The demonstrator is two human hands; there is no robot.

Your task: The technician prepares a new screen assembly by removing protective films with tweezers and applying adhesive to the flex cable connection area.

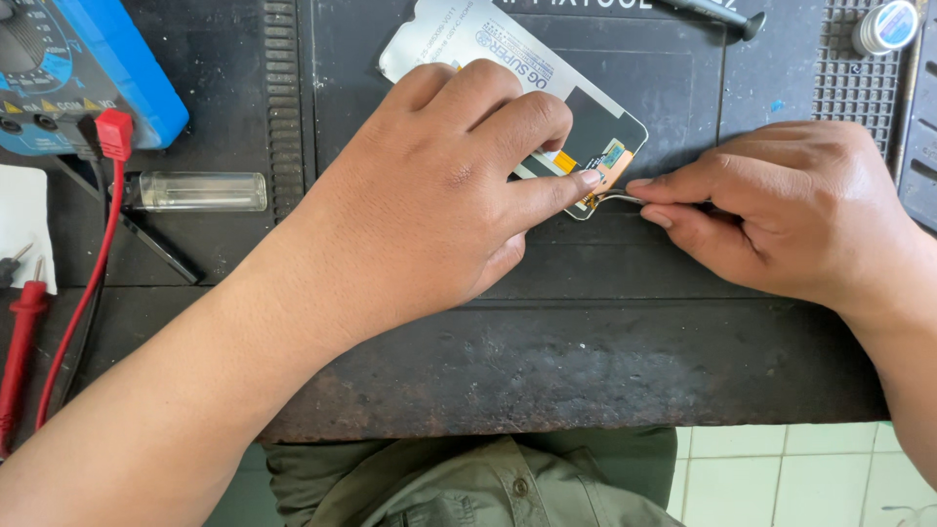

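Single view only, from the camera on your head, so nothing is shared with another view. It looks steeply down, almost straight onto the black work mat (pixel 605 361), and sits close: your left hand (pixel 439 185) and right hand (pixel 791 210) fill the middle. Frame centres roughly on where the tweezers (pixel 625 198) are pinched. Your shirt (pixel 468 483) and floor tiles (pixel 781 478) show at the bottom edge, nearest you.
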